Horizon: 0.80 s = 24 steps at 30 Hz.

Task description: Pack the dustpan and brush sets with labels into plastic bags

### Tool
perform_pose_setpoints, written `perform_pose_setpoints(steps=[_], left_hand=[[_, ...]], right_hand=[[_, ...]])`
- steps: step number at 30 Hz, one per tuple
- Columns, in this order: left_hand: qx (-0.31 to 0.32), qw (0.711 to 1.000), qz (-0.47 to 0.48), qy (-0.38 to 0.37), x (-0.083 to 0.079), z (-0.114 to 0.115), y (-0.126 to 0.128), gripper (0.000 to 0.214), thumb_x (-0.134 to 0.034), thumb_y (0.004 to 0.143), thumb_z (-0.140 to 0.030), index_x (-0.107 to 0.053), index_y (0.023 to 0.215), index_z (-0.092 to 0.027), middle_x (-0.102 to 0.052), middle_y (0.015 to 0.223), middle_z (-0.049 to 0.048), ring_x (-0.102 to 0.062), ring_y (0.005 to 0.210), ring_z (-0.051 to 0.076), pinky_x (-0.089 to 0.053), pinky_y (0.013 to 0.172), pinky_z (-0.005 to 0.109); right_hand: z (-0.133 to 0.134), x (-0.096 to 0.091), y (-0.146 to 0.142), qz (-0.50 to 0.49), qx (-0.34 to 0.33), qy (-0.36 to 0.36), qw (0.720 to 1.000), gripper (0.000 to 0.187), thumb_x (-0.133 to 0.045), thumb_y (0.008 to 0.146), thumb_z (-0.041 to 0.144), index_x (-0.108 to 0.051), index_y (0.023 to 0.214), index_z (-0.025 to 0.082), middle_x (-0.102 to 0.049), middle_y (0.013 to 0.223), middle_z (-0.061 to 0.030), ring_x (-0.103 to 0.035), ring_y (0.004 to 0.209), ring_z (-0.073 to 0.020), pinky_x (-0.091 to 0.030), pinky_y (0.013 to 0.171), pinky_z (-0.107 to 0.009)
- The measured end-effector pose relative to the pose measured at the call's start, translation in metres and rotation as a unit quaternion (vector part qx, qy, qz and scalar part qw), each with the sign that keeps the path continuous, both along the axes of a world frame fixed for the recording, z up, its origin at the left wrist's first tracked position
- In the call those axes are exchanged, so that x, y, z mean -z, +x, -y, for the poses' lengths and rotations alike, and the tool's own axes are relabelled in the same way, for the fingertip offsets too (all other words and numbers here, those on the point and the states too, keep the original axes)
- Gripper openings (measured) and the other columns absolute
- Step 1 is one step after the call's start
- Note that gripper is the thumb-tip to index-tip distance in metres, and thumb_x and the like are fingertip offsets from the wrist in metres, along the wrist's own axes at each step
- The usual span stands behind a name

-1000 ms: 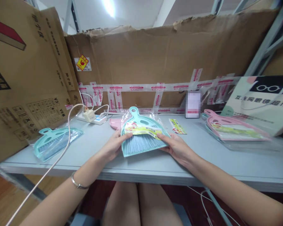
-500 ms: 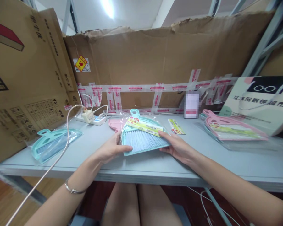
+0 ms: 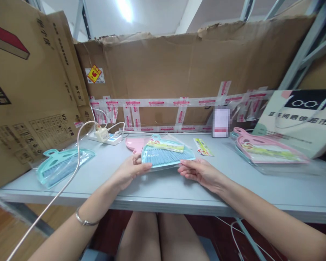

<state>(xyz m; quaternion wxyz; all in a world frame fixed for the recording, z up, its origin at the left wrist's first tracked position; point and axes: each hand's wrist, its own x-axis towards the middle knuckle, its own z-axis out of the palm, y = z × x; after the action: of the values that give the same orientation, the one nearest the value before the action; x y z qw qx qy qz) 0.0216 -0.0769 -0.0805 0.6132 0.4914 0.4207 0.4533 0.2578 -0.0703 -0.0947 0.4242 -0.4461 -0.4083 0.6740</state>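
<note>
Between my hands is a mint-green dustpan and brush set in a clear plastic bag, a yellow-green label strip lying across it. My left hand grips its lower left corner, thumb on top. At the lower right edge, my right hand pinches it between thumb and fingers. The set is tilted, with its handle pointing away from me. Behind its left side, a pink dustpan lies partly hidden on the table. A loose yellow-green label card rests to the right.
A bagged mint set lies at left under a white cable. Stacked pink and mint sets lie at right beside a paper bag. A power strip and a phone stand along the cardboard wall.
The bagged dustpan set has tipped flatter, its handle end dropping toward the table. My right hand has shifted slightly left and down to the lower edge.
</note>
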Motion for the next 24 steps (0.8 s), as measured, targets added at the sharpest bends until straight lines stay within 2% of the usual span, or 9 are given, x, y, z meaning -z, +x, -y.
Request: perform_pose_setpoints(steps=[3,7,10,13,15,16,19,21,24], left_hand=[[-0.026,1.000,0.013,0.002,0.003,0.000,0.000,0.044,-0.082,0.057,-0.023,-0.064,0.095,-0.013,-0.069,0.086,0.0045,-0.065,0.073,0.012,-0.053,0.071,0.020],[-0.063,0.998,0.019,0.001,0.004,-0.001,-0.002,0.039,-0.081,0.059,-0.026,-0.064,0.091,-0.011,-0.068,0.080,0.0035,-0.065,0.065,0.010,-0.051,0.060,0.016],[-0.111,0.993,0.035,0.002,0.005,-0.002,-0.003,0.033,-0.080,0.061,-0.024,-0.064,0.087,-0.011,-0.067,0.073,0.0019,-0.064,0.061,0.009,-0.050,0.057,0.015],[-0.125,0.990,0.060,0.009,0.005,-0.002,-0.005,0.026,-0.078,0.063,-0.023,-0.064,0.082,-0.011,-0.066,0.072,0.0006,-0.063,0.060,0.007,-0.049,0.057,0.013],[-0.120,0.990,0.072,0.009,0.006,-0.001,-0.006,0.024,-0.078,0.065,-0.022,-0.064,0.082,-0.012,-0.067,0.072,0.0003,-0.062,0.060,0.007,-0.049,0.057,0.013],[-0.120,0.990,0.074,0.006,0.006,-0.001,-0.007,0.023,-0.077,0.065,-0.022,-0.064,0.081,-0.012,-0.066,0.069,0.0002,-0.062,0.060,0.007,-0.049,0.056,0.012],[-0.125,0.990,0.071,-0.007,0.005,0.000,-0.006,0.020,-0.076,0.067,-0.021,-0.062,0.076,-0.012,-0.065,0.063,0.0007,-0.062,0.059,0.007,-0.048,0.056,0.012],[-0.121,0.991,0.060,-0.006,0.004,0.001,-0.004,0.022,-0.077,0.066,-0.023,-0.060,0.075,-0.012,-0.066,0.064,0.0019,-0.062,0.060,0.008,-0.049,0.058,0.014],[-0.087,0.996,0.030,0.018,0.003,0.003,-0.002,0.033,-0.076,0.066,-0.033,-0.062,0.086,-0.011,-0.068,0.073,0.0050,-0.065,0.068,0.011,-0.051,0.064,0.018]], right_hand=[[0.003,-0.001,-0.005,0.010,0.012,0.022,1.000,0.020,-0.067,0.077,0.026,-0.066,0.065,0.010,-0.067,0.053,-0.0037,-0.061,0.044,-0.0070,-0.047,0.041,-0.012],[0.007,0.001,-0.012,0.048,0.015,0.066,0.997,0.030,-0.065,0.077,0.038,-0.061,0.064,0.011,-0.066,0.054,-0.0057,-0.061,0.045,-0.0087,-0.048,0.044,-0.015],[0.005,0.004,-0.012,0.052,0.033,0.110,0.992,0.038,-0.065,0.075,0.047,-0.058,0.095,0.014,-0.071,0.076,-0.0080,-0.067,0.060,-0.0143,-0.054,0.056,-0.023],[0.003,0.005,-0.003,0.002,0.024,0.191,0.981,0.068,-0.056,0.079,0.053,-0.025,0.134,0.028,-0.068,0.107,-0.0078,-0.069,0.081,-0.0187,-0.056,0.076,-0.036],[0.002,0.005,0.006,0.007,-0.023,0.286,0.958,0.077,-0.053,0.081,0.050,-0.006,0.141,0.036,-0.062,0.120,-0.0072,-0.066,0.094,-0.0196,-0.051,0.088,-0.043],[0.002,0.005,0.010,0.036,-0.051,0.335,0.940,0.080,-0.055,0.081,0.046,-0.003,0.141,0.038,-0.058,0.125,-0.0070,-0.063,0.100,-0.0200,-0.048,0.092,-0.044],[0.001,0.006,0.016,0.171,-0.074,0.441,0.878,0.076,-0.061,0.077,0.033,-0.020,0.140,0.038,-0.046,0.138,-0.0065,-0.055,0.113,-0.0210,-0.043,0.099,-0.044],[-0.001,0.008,0.016,0.231,-0.028,0.477,0.847,0.057,-0.061,0.077,0.030,-0.041,0.130,0.034,-0.049,0.133,-0.0060,-0.055,0.112,-0.0214,-0.046,0.096,-0.042],[-0.007,0.012,0.013,0.238,0.070,0.502,0.829,0.026,-0.060,0.078,0.030,-0.061,0.104,0.028,-0.064,0.108,-0.0041,-0.061,0.100,-0.0203,-0.051,0.088,-0.039]])
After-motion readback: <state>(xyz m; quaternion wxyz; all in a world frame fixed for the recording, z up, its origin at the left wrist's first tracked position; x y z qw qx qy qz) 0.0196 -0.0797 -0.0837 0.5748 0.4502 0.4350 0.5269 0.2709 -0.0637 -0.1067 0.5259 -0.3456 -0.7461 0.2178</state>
